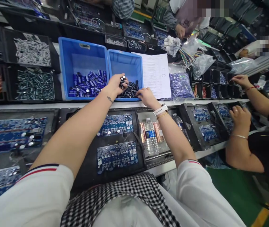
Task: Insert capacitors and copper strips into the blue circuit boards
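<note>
My left hand (117,85) is over the right-hand blue bin (138,64), its fingers curled around several small black cylindrical capacitors. More black capacitors (131,89) lie at the bottom of that bin. My right hand (147,96) is at the bin's front right corner with its fingertips drawn together; whatever they grip is hidden. The larger blue bin (65,69) to the left holds blue-purple capacitors (90,82). Below my hands, two blue circuit boards (117,156) lie in a black tray (87,167).
A printed sheet (157,75) and a bag of purple parts (181,85) lie right of the bins. Water bottles (151,135) stand near my right forearm. Parts trays (34,85) line the left. A co-worker's hands (240,118) are at the right; other people stand across the bench.
</note>
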A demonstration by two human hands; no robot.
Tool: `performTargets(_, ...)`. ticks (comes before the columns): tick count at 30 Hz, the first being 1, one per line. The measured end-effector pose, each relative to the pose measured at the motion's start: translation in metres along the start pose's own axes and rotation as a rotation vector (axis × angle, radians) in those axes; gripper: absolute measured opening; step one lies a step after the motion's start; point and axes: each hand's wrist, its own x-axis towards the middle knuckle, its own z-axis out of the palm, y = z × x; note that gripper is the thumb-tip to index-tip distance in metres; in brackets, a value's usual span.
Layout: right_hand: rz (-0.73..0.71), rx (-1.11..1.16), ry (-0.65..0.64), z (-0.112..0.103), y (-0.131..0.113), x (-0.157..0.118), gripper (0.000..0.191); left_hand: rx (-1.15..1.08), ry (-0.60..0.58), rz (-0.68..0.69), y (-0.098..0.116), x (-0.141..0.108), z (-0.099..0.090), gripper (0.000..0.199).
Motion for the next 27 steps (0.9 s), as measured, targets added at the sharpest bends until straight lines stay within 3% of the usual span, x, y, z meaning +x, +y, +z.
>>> performTargets(4,-0.008,0.059,0.031,-0.011,-0.008,-0.014,0.02,-0.085,-0.029,-0.038,-0.003,-0.043,-0.005,0.009)
performTargets(7,-0.097,0.205,0.06,-0.016,-0.031,-0.048,0.02,-0.128,-0.026,-0.103,-0.004,-0.09,-0.02,0.011)
performTargets(9,-0.205,0.294,0.0,-0.015,-0.052,-0.078,0.019,-0.108,0.022,-0.137,-0.007,-0.126,-0.032,0.013)
performTargets(12,-0.29,0.316,-0.093,-0.008,-0.075,-0.115,0.023,-0.039,0.103,-0.183,-0.028,-0.179,-0.047,0.011)
performTargets(15,-0.247,0.186,-0.098,0.002,-0.085,-0.13,0.025,-0.032,0.151,-0.272,-0.065,-0.219,-0.052,0.011)
performTargets(20,-0.229,0.003,-0.061,0.008,-0.085,-0.123,0.02,-0.162,0.126,-0.414,-0.116,-0.242,-0.046,0.011)
performTargets(27,-0.261,-0.087,-0.06,0.007,-0.088,-0.12,0.023,-0.213,0.126,-0.406,-0.124,-0.239,-0.046,0.015)
